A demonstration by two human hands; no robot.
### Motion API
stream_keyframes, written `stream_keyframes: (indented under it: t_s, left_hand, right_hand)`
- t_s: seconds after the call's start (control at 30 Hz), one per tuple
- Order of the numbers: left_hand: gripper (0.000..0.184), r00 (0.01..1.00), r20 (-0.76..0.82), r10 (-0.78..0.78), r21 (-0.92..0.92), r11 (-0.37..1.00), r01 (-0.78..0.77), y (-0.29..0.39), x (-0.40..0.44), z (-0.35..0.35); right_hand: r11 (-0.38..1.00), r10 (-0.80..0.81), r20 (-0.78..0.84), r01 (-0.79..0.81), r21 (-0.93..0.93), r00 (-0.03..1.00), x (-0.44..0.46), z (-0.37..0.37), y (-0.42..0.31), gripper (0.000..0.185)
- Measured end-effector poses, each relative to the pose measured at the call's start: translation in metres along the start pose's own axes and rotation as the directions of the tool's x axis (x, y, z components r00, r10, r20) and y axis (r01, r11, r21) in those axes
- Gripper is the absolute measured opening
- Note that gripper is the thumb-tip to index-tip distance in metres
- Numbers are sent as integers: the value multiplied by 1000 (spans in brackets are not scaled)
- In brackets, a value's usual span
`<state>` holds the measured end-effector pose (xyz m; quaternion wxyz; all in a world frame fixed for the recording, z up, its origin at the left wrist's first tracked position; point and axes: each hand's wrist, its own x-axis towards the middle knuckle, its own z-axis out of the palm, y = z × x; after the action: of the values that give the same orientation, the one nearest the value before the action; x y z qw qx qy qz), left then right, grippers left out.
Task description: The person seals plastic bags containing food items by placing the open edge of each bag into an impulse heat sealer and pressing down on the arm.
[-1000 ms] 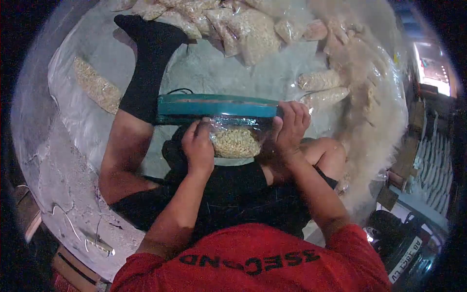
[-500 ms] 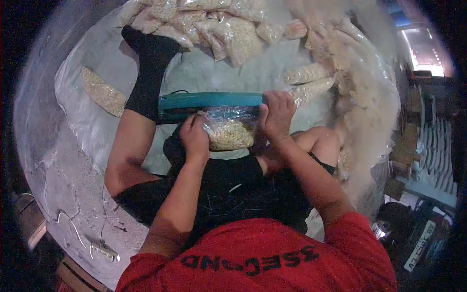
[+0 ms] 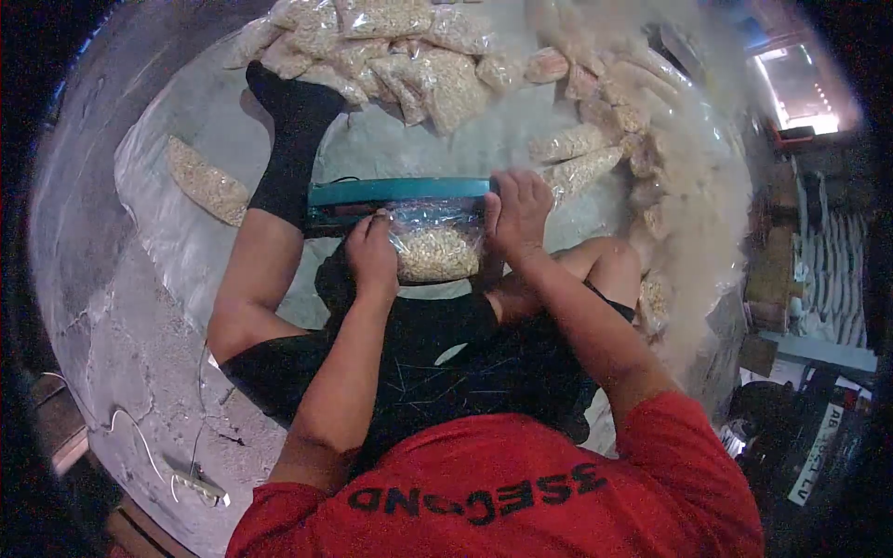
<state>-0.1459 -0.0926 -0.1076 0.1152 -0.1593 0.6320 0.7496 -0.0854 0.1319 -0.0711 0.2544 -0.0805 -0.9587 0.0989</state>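
Observation:
A clear plastic bag [image 3: 437, 256] of small pale pieces lies in front of a teal bar-type heat sealer [image 3: 400, 192], its top edge running in under the sealer's arm. My left hand [image 3: 374, 256] is closed on the bag's upper left edge, thumb and fingers pinched together. On the right end of the sealer, my right hand [image 3: 521, 216] has its fingers curled over the arm and its thumb along the near side, next to the bag's right edge. The pieces are too small to name for certain.
Several filled bags [image 3: 456, 88] are heaped along the far side and down the right. One filled bag [image 3: 206, 183] lies alone left of my leg [image 3: 288, 158]. A pale sheet [image 3: 381, 139] covers the floor. A power strip [image 3: 200, 485] with a white cord sits at lower left.
The view has shifted slightly. Both hands keep their places on the bag and the sealer; the sealer's arm appears unmoved.

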Motion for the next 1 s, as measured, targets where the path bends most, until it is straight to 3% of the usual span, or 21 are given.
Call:
stream_keyframes:
  t_s: [0.17, 0.33, 0.47, 0.53, 0.57, 0.63, 0.73, 0.77, 0.8, 0.83, 0.87, 0.9, 0.93, 1.0]
  left_hand:
    - [24, 998, 35, -45, -101, 994, 49, 0, -1, -2]
    - [27, 1000, -6, -12, 36, 999, 12, 5, -2, 1]
    - [29, 999, -25, 33, 184, 983, -28, 0, 0, -2]
    - [30, 999, -35, -25, -47, 999, 23, 0, -2, 3]
    - [30, 999, -30, -20, -49, 999, 18, 3, -2, 4]
    - [29, 996, -57, 72, 150, 987, -63, 8, -6, 2]
    - [30, 996, -69, 62, 163, 985, -50, 3, -2, 2]
    - [30, 996, -70, 61, 159, 986, -49, 4, -4, 1]
    - [30, 997, -55, 52, 164, 986, -43, 6, -6, 1]
    - [29, 998, -40, 48, 170, 985, -41, 8, -5, 2]
    - [29, 998, -38, 51, 170, 984, -44, 8, -4, 2]
    - [30, 998, -31, 45, 122, 992, -41, 5, -4, 2]
    - [30, 999, -21, 38, 76, 996, -37, 3, -4, 2]
    - [30, 999, -11, 42, 82, 996, -41, 5, -5, 2]
  right_hand:
    - [1000, 11, 34, -10, -13, 999, 0, -4, -2, 35]
    - [997, -23, 31, 25, -68, 999, 9, -17, -7, 35]
    - [983, -148, -52, 141, -118, 988, 29, -51, -20, 35]
    - [976, -181, -63, 172, -131, 981, 42, -73, -31, 34]
    - [970, -191, -27, 184, -159, 981, 46, -81, -37, 34]
    - [961, -207, 11, 206, -186, 978, 54, -97, -44, 35]
    - [943, -232, 3, 226, -243, 973, 49, -106, -43, 31]
    - [995, -95, -337, 86, -41, 937, 36, -94, -30, 33]
    - [980, 107, -605, 19, 199, 789, 24, -81, -15, 34]
    - [980, 101, -609, 28, 198, 787, 5, -63, 6, 34]
    - [933, 342, -416, -250, 259, 843, -22, -43, 28, 33]
    - [814, 572, -199, -522, 254, 796, -39, -34, 39, 32]
    - [809, 580, -201, -531, 253, 789, -42, -33, 38, 32]
    - [958, 240, -16, -235, 163, 971, -37, -30, 27, 31]
